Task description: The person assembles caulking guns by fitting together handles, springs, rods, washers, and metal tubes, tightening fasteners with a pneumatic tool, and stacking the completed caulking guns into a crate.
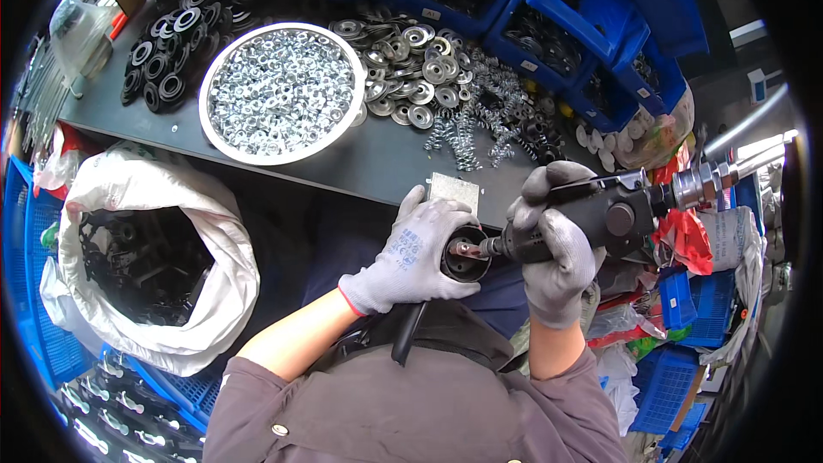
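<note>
My left hand (410, 249), in a grey-white knit glove, is closed around a round black cup-shaped part (471, 271) in front of my body. A black bar (408, 336) sticks out from under this hand toward me; whether it belongs to the part is hidden. In my gloved right hand (561, 270) is a black air-powered driver (604, 221), held level with its nose pointing left. The driver's tip reaches into the cup's opening, over a small reddish metal piece (465, 249). A pale metal plate (454, 193) lies at the bench edge just beyond my left hand.
On the dark bench (330, 178) sit a round tray of small shiny nuts (353, 133), black rings (156, 69), metal discs (420, 116) and springs (465, 150). Blue bins (566, 17) line the back. A white sack of black parts (240, 270) stands left. A metal hose fitting (690, 187) joins the driver.
</note>
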A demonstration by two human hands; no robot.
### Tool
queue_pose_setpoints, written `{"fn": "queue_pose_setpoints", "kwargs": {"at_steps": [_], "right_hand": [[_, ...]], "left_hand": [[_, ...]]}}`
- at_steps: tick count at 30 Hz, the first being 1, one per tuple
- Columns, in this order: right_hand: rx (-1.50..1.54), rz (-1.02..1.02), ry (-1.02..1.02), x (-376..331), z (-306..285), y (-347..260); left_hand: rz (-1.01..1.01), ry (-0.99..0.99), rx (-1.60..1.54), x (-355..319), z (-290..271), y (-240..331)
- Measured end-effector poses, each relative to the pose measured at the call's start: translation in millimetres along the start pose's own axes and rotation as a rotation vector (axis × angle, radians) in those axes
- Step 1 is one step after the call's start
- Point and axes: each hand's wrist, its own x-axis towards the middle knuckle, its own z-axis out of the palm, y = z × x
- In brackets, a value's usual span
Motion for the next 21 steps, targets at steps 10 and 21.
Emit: {"fn": "queue_pose_setpoints", "kwargs": {"at_steps": [10,21], "right_hand": [[0.021,-0.065,-0.024,4,-3,-2],[-0.146,-0.295,0.413,-40,-139,13]], "left_hand": [[-0.027,-0.076,0.080,5,1,1],[-0.014,-0.028,0.091,3,-4,9]]}}
